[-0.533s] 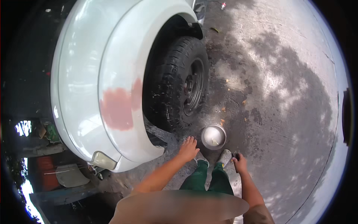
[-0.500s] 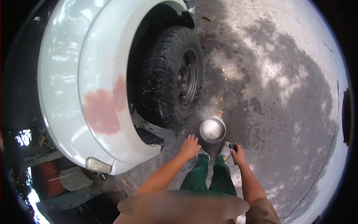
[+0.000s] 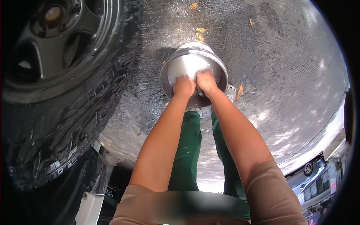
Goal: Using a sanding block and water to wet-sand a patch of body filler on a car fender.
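Both my hands are down inside a round metal bucket (image 3: 164, 80) holding whitish, sudsy liquid (image 3: 183, 65). My left hand (image 3: 183, 87) is curled closed near the middle, its fingertips hidden in the liquid. Beside it, almost touching, my right hand (image 3: 206, 80) is closed around a small dark tool, of which only a dark edge shows between the hands. Its kind cannot be made out. The bucket stands on the concrete in front of my shoes.
At the left, close by, is a vehicle's large wet black tire (image 3: 86, 97) with a grey wheel rim (image 3: 52, 56). Wet, dark concrete (image 3: 273, 75) with a few dry yellow leaves (image 3: 200, 36) surrounds the bucket. A parked car (image 3: 308, 168) shows at the lower right.
I have bent down much closer to the bucket and wheel. Both hands, earlier apart on either side of the bucket, are now inside it. The vehicle's body panel has mostly left view.
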Motion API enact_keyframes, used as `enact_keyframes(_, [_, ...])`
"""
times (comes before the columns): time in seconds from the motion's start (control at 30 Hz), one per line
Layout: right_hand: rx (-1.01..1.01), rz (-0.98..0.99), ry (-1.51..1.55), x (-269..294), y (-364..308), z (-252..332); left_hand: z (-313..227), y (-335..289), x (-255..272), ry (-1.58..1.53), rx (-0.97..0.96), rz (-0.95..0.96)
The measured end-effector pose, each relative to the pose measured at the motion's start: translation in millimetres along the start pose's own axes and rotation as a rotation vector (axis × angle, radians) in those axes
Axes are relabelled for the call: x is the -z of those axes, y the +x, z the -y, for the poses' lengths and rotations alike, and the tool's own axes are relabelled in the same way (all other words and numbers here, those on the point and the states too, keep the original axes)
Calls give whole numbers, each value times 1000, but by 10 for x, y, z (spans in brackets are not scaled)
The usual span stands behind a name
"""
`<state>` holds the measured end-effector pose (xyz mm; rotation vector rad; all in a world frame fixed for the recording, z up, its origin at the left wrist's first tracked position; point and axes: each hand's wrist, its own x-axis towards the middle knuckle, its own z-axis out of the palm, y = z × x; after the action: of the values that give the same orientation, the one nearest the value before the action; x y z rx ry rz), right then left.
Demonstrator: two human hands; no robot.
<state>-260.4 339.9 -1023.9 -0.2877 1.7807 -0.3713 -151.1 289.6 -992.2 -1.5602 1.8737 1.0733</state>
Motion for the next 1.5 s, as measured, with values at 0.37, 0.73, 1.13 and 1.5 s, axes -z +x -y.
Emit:
enact_keyframes(0.37, [-156, 204, 206, 121, -232, 210, 170, -369, 343, 102, -139, 42])
enact_keyframes(0.73, [181, -84, -449, 2252, -3209, 631, -1123, -4408, 4670, -315, -267, -683])
enact_keyframes(1.13, [131, -293, -279, 3453, -4790, -473, -990, -5179, 7278, 884, -250, -1228])
enact_keyframes(1.5, [134, -368, -349, 3537, -4844, -876, -699, -5357, 6490, 786, -435, -1273])
